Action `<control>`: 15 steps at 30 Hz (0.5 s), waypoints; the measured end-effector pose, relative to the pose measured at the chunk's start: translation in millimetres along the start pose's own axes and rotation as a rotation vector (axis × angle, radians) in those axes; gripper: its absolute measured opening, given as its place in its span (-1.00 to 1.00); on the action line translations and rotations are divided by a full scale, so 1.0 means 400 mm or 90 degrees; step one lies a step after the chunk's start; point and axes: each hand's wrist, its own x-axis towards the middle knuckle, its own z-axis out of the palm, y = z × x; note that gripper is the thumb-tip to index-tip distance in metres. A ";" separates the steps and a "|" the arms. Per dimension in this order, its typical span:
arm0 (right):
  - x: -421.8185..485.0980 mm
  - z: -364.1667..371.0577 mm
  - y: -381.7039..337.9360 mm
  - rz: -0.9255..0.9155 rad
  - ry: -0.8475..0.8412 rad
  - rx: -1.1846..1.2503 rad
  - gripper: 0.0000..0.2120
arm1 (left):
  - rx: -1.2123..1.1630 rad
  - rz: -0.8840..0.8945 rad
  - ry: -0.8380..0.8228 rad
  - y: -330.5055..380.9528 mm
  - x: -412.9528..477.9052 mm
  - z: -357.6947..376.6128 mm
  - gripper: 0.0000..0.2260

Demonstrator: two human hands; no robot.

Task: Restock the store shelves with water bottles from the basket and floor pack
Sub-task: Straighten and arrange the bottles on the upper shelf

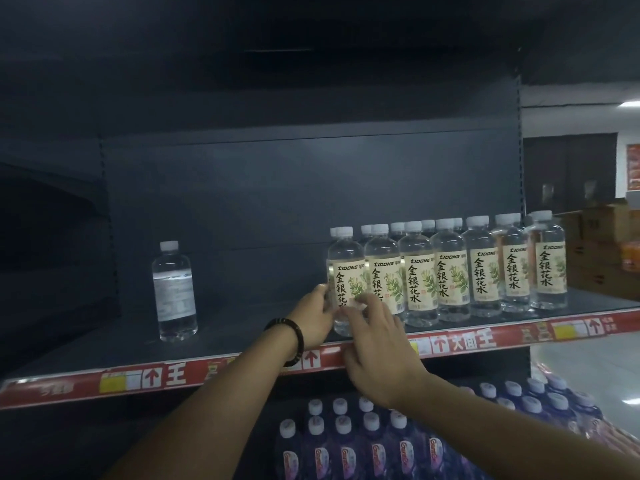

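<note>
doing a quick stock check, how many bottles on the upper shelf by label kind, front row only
cream-label bottles, front row: 7
white-label bottle, alone at the left: 1
total: 8
What stands behind the front row is partly hidden, so it is not counted.

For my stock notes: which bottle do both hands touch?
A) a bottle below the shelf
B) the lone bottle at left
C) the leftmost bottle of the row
C: the left hand and the right hand both touch the leftmost row bottle; the lone bottle stands untouched.
</note>
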 end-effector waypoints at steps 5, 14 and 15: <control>0.087 0.020 -0.100 -0.008 0.052 0.177 -0.68 | 0.051 0.006 0.168 -0.105 -0.048 -0.091 -0.62; 0.317 0.190 -0.376 0.157 -0.089 0.583 -0.78 | 0.143 -0.107 0.505 -0.372 -0.199 -0.339 -0.64; 0.346 0.215 -0.400 0.168 -0.108 0.591 -0.74 | 0.138 -0.122 0.502 -0.395 -0.207 -0.355 -0.61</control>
